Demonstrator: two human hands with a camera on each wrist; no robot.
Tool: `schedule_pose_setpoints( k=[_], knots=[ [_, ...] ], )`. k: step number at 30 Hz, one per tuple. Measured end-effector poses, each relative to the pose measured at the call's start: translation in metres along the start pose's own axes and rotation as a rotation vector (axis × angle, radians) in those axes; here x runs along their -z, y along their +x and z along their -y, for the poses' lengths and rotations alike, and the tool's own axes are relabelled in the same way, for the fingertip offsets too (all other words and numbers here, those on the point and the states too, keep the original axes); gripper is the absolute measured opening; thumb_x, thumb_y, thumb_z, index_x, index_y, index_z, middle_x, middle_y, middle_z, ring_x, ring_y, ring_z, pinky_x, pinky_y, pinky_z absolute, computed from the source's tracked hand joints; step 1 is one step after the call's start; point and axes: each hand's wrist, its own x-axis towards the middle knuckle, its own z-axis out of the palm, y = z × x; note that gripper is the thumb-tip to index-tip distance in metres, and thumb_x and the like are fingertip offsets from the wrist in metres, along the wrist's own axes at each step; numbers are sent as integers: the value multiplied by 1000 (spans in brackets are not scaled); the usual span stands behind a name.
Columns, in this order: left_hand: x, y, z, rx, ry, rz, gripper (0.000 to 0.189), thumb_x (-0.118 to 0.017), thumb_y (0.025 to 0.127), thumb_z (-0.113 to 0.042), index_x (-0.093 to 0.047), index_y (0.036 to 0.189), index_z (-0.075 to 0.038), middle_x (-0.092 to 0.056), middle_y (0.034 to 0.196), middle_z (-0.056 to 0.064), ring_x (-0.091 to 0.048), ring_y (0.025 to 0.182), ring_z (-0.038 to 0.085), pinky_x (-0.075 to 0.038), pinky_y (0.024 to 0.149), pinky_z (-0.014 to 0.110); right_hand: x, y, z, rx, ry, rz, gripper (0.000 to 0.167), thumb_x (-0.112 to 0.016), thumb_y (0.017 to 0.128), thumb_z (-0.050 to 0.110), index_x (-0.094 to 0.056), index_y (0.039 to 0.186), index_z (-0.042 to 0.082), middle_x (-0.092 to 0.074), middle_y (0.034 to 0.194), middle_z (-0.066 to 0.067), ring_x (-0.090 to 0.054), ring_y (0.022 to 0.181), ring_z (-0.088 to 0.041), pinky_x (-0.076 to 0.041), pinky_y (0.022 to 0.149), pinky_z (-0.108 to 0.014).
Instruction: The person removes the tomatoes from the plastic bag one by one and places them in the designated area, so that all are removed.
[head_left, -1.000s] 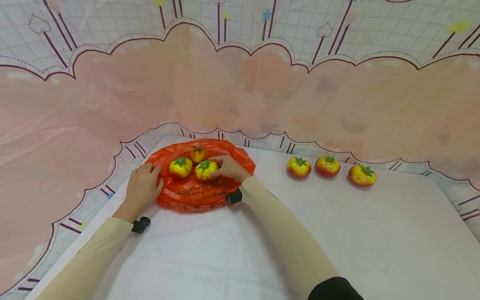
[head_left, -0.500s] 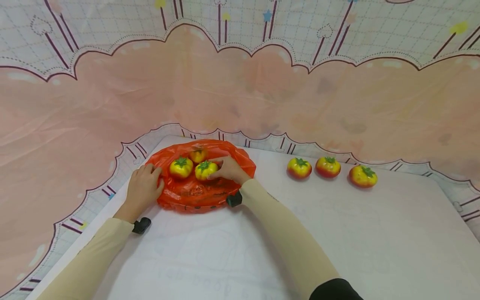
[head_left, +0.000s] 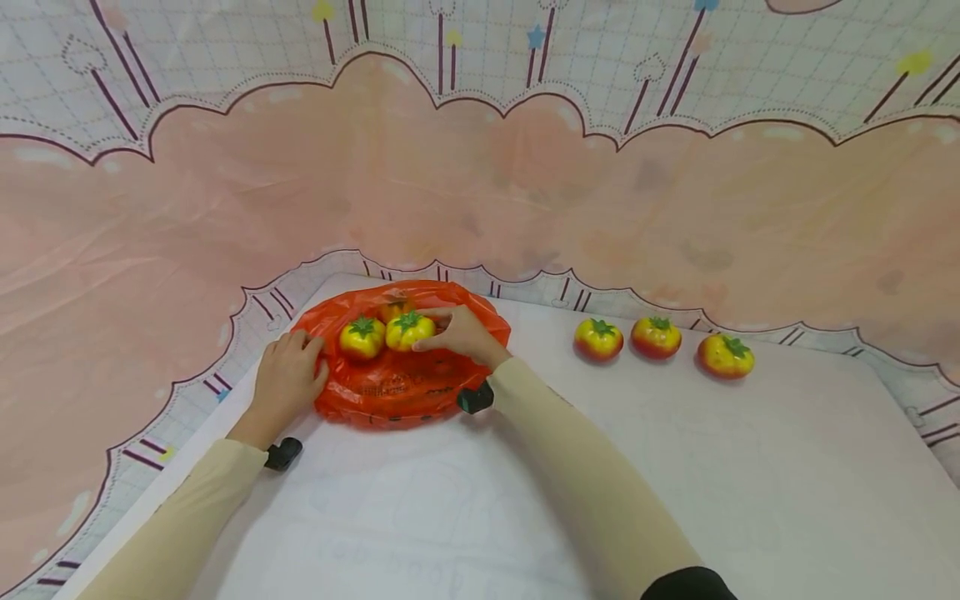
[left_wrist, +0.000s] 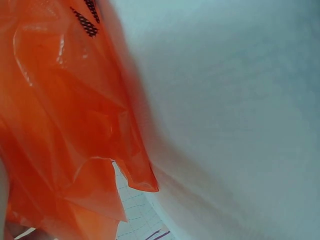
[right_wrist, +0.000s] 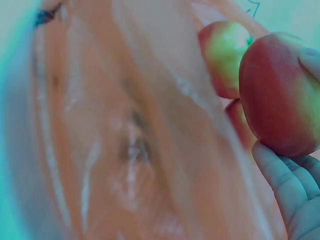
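A red plastic bag (head_left: pixel 393 387) lies on the white table with its mouth spread. My left hand (head_left: pixel 288 375) grips the bag's left edge; bag folds hide some of its fingertips. Between the thumb and fingers of my right hand (head_left: pixel 461 333) is a yellow-and-red tomato (head_left: pixel 407 333) with a green leafy top, held over the bag's mouth. The right wrist view shows the fingers pinching this tomato (right_wrist: pixel 277 95) clear of the bag film. Beside it in the bag sits a second tomato (head_left: pixel 362 340). Another tomato (head_left: pixel 393 310) lies behind, partly covered by red film.
To the right of the bag, three more tomatoes stand in a loose row: one nearest (head_left: pixel 597 340), one in the middle (head_left: pixel 656 337) and one farthest right (head_left: pixel 725 357). A patterned cloth (head_left: pixel 480 192) hangs behind the white table (head_left: pixel 675 475).
My right hand has raised the pinched tomato slightly and shifted it a little left, so it covers more of the tomato behind. The left hand keeps its place on the bag.
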Motion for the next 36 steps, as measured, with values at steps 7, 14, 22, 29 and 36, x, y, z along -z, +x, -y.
schedule_pose_setpoints(
  k=[7,14,22,29,36],
  knots=[
    [-1,1,0,6,-4,5,28,-61,83,-10,-59,107,6,-53,102,25,-47,97,40,-40,93,57,10,-16,8,2,-38,5,61,-77,77,24,-54,133,21,-57,132,-3,-54,118,-19,-49,96,-31],
    [-1,0,1,13,-13,12,29,-62,84,-11,-59,107,7,-52,103,25,-47,98,40,-39,94,58,17,-26,14,13,-71,15,59,-76,77,25,-55,132,24,-57,132,-3,-55,118,-20,-50,94,-31],
    [-1,0,0,1,-18,6,29,-61,84,-10,-59,107,7,-52,102,26,-47,98,41,-39,93,58,24,-42,13,20,-68,30,59,-77,76,20,-56,131,18,-59,130,-5,-58,115,-21,-52,92,-30],
    [-1,1,1,-9,-15,-11,29,-61,83,-9,-59,106,7,-53,102,26,-47,97,41,-40,92,58,29,-60,12,-4,-111,25,59,-78,75,20,-57,130,18,-58,131,-5,-57,117,-21,-52,92,-31],
    [-2,1,1,-6,-28,-9,27,-61,84,-9,-59,106,7,-52,102,26,-46,97,41,-39,92,58,35,-82,8,-7,-133,42,59,-78,75,21,-57,130,19,-60,129,-4,-58,115,-20,-51,93,-31]
  ],
)
